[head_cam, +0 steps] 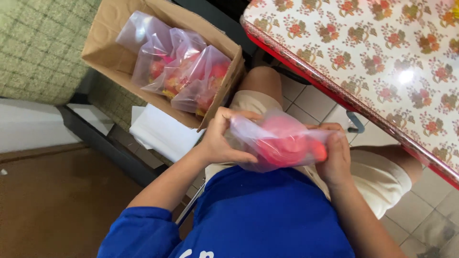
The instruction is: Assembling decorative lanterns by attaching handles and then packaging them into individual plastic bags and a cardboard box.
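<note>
I hold a clear plastic bag [279,141] filled with red and pink items over my lap. My left hand [221,138] pinches the bag's left end, fingers curled around the plastic. Gripping the bag's right end is my right hand [334,155], its fingers closed over it. A blue shirt and beige shorts show below the bag. The exact kind of red items inside is blurred by the plastic.
A cardboard box [105,43] at upper left holds several similar filled plastic bags [184,69]. A table with a floral cloth [382,52] and red edge stands at the right. White sheets [160,131] lie under the box. Tiled floor lies below.
</note>
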